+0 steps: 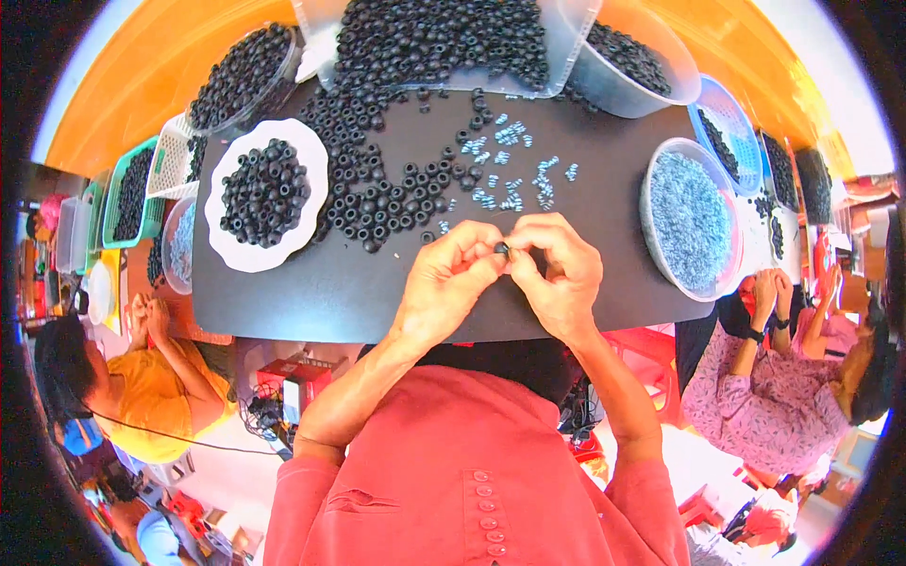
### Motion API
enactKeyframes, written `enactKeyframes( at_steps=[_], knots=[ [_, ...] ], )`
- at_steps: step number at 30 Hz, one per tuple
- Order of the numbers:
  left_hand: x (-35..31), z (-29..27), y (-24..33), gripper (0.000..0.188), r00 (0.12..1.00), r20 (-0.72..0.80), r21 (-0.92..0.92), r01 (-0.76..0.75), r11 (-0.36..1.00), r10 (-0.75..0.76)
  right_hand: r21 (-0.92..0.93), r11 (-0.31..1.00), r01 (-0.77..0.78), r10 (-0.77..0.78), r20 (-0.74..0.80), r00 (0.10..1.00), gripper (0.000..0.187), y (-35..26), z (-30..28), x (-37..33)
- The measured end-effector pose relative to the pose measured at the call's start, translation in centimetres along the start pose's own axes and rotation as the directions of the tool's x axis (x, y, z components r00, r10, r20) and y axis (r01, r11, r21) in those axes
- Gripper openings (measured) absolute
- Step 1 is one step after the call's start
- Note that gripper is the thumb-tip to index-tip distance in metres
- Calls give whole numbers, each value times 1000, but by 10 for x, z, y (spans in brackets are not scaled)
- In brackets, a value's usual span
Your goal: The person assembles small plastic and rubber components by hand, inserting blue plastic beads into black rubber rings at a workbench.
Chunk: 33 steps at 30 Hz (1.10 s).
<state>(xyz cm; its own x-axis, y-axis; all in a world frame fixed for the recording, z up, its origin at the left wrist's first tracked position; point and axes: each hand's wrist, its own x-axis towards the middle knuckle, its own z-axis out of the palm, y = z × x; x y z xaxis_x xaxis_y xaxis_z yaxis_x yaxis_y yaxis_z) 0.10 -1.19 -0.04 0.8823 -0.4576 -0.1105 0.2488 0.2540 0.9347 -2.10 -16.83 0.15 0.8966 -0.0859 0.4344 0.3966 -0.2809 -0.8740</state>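
Observation:
In front of my chest, over the near part of the dark table, both hands meet fingertip to fingertip. My left hand (442, 281) is closed in a pinch on a small round black bead (501, 248). Thumb and fingers of my right hand (561, 272) press together right beside that bead; what they hold, if anything, is hidden. Just beyond my hands lie small loose metal springs (511, 194). To their left spreads a pile of black beads (387, 200) with holes in them. A white scalloped plate (225, 212) heaped with similar beads stands at the left.
A large clear bin (566, 66) of black beads stands at the far edge, with tubs of beads on both sides. A round tub (655, 209) full of springs sits at the right. Co-workers sit left, in orange (175, 401), and right, in a patterned top (755, 406).

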Motion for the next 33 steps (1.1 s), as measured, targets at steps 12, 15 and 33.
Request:
enactKeyframes(
  at_steps=[12,15,33],
  knots=[
    [-35,-8,-6,13,997,-51,-202,51,978,-62,-54,997,-46,55,166,985,12,-6,6,4],
    [-36,-20,-7,14,997,-60,-181,34,983,-45,-221,975,37,-8,131,991,10,-5,15,32],
    [-29,-37,-15,17,999,32,-271,-21,962,31,-319,854,411,-247,447,860,19,51,83,158]
  ],
)
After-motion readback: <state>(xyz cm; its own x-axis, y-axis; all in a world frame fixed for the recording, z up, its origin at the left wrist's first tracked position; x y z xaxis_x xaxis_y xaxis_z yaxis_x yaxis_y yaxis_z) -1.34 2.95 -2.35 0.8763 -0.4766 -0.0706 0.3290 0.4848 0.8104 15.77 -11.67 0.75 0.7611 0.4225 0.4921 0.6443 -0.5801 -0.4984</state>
